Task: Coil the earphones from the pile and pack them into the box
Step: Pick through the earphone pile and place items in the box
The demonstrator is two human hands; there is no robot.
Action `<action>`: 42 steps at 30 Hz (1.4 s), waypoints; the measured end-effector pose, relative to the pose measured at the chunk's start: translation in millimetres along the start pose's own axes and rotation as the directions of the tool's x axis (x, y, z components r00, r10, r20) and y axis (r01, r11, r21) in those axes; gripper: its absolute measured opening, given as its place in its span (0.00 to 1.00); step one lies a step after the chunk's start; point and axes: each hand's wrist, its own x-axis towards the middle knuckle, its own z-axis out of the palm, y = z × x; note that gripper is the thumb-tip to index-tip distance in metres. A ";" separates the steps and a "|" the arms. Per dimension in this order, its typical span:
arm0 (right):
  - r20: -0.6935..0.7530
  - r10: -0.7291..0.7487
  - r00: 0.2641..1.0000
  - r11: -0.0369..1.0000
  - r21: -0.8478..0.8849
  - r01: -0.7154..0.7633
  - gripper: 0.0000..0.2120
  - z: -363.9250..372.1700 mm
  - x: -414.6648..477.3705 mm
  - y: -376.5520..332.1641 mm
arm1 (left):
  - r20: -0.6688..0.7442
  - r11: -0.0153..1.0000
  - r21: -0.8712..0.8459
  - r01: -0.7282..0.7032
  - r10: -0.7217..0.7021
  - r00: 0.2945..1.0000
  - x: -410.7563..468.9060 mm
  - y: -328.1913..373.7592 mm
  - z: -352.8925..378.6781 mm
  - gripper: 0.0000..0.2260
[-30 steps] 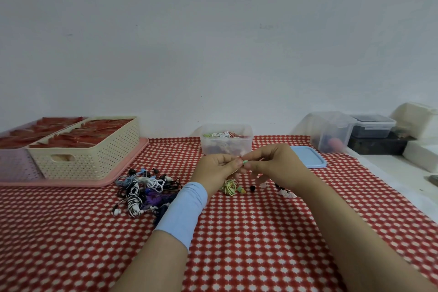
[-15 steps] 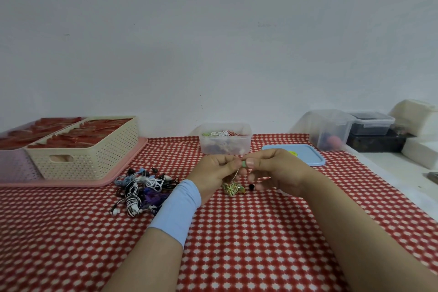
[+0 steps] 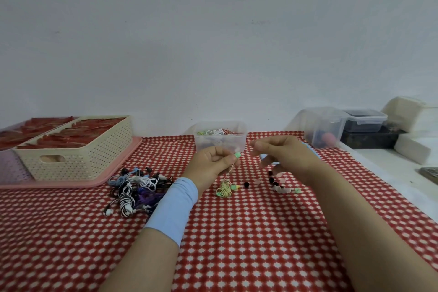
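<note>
My left hand (image 3: 214, 162) pinches a green earbud tip (image 3: 237, 155) of a yellowish-green earphone; its thin cord hangs down to a small tangled bundle (image 3: 224, 191) on the red checked cloth. My right hand (image 3: 283, 155) hovers just to the right, apart from the earbud, with thumb and forefinger close together and nothing visible between them. A pile of tangled earphones (image 3: 136, 188) in black, white, blue and purple lies left of my left wrist. A clear plastic box (image 3: 220, 140) holding coiled earphones stands behind my hands.
A cream perforated basket (image 3: 78, 154) on a pink tray (image 3: 71, 182) sits at the far left. Loose ear tips (image 3: 279, 185) lie under my right hand. A blue lid (image 3: 311, 149) shows behind it. Clear containers (image 3: 324, 128) and white blocks stand at the right.
My hands, joined at the earbud before, have parted: the right has moved off to the right and the left keeps the green tip. More cord hangs between hand and bundle.
</note>
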 end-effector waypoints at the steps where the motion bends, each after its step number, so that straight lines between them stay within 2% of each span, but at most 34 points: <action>1: -0.072 -0.012 0.997 0.996 -0.089 0.006 0.07 -6.4 1.3 2.0 | -0.025 0.999 0.041 -0.006 0.007 1.000 0.2 0.4 -1.1 0.06; 3: -0.136 -0.022 0.990 0.972 -0.236 -0.011 0.05 -17.1 4.9 8.0 | -0.050 0.991 0.125 -0.046 0.053 0.997 0.5 0.1 -3.0 0.07; 6: -0.072 0.016 0.997 0.904 -0.425 -0.045 0.05 -28.4 6.5 14.9 | -0.025 0.943 0.314 -0.106 0.120 0.992 1.1 -2.4 -5.5 0.12; 8: -0.043 0.073 0.996 0.846 -0.526 -0.084 0.06 -37.3 4.3 13.1 | -0.009 0.910 0.398 -0.114 0.128 0.992 1.0 -3.5 -6.9 0.12; 12: 0.023 0.311 0.950 0.729 -0.647 -0.223 0.02 -55.0 -8.9 3.7 | -0.021 0.904 0.420 -0.076 0.093 0.995 -0.6 -2.8 -6.6 0.08; 14: 0.051 0.419 0.907 0.656 -0.707 -0.264 0.05 -54.6 -12.2 1.4 | -0.036 0.904 0.425 -0.053 0.076 0.997 -1.7 -2.3 -5.2 0.07; 18: 0.046 0.465 0.884 0.589 -0.761 -0.270 0.05 -46.6 -10.6 -0.7 | -0.078 0.892 0.452 -0.008 0.048 0.996 -2.5 -1.7 -2.6 0.09; 21: 0.007 0.374 0.927 0.621 -0.745 -0.245 0.03 -44.5 -9.7 -1.4 | -0.097 0.882 0.471 0.008 0.043 0.994 -3.4 -0.8 -2.1 0.09; 24: -0.008 0.119 0.993 0.757 -0.647 -0.096 0.05 -26.1 -3.3 -1.6 | -0.105 0.875 0.483 0.006 0.051 0.993 -3.8 -0.2 -2.7 0.10; 26: 0.049 0.029 0.998 0.849 -0.528 0.001 0.06 -2.3 1.1 -1.0 | -0.100 0.878 0.478 -0.007 0.062 0.993 -4.1 -0.1 -3.8 0.10; 29: 0.080 -0.011 0.997 0.920 -0.389 0.042 0.06 24.5 7.2 5.9 | -0.091 0.869 0.494 -0.029 0.085 0.992 -4.9 0.9 -7.5 0.11; 33: 0.051 -0.005 0.999 0.947 -0.321 0.021 0.04 33.7 9.1 14.7 | -0.128 0.862 0.507 -0.002 0.078 0.989 -5.5 1.1 -12.6 0.10; 39: 0.055 -0.008 0.998 0.937 -0.348 0.027 0.05 38.5 12.7 18.4 | -0.189 0.849 0.528 0.011 0.104 0.976 -1.2 -2.5 -16.7 0.08; 42: 0.042 -0.015 0.999 0.937 -0.347 0.029 0.03 39.8 14.3 17.8 | -0.153 0.782 0.620 0.057 0.049 0.987 2.9 -7.4 -22.1 0.10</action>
